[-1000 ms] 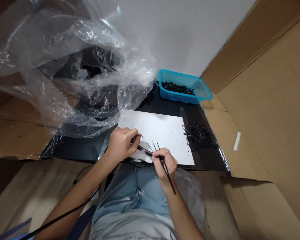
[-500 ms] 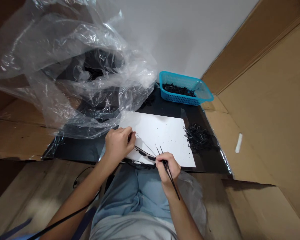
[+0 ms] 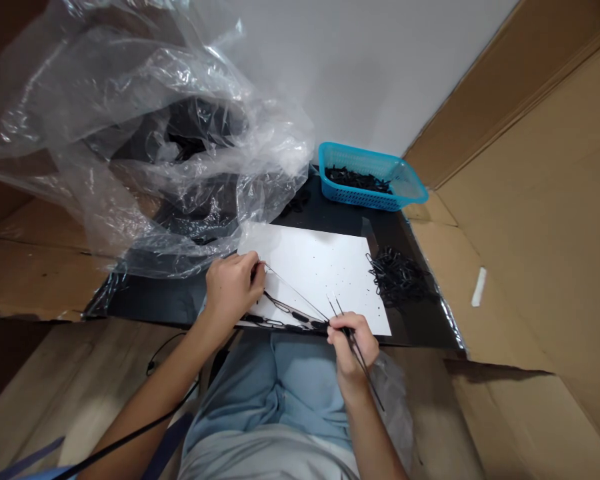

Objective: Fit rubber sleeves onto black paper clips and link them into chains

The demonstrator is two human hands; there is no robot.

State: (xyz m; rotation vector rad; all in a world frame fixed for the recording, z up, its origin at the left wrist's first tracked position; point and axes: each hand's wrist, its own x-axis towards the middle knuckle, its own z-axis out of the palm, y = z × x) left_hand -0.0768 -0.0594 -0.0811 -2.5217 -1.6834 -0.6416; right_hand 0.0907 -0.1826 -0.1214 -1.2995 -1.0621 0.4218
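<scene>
My left hand (image 3: 233, 287) rests at the near left edge of a white paper sheet (image 3: 320, 267), its fingers pinched on the end of a thin wire (image 3: 295, 291). The wire runs down to my right hand (image 3: 353, 340), which is shut on long black tweezers (image 3: 357, 350) with their tips pointing up. A chain of small black clips (image 3: 287, 309) lies along the wire and the paper's near edge. Tiny black specks dot the paper's right part.
A blue plastic basket (image 3: 360, 177) of black pieces stands at the back, and a loose pile of black clips (image 3: 397, 278) lies right of the paper on a black mat (image 3: 395, 233). Crumpled clear plastic (image 3: 150, 147) billows at left. Cardboard surrounds the area.
My right hand has moved right and toward me with the tweezers. The wire and clip chain now stretch longer across the paper. My left hand has shifted only slightly.
</scene>
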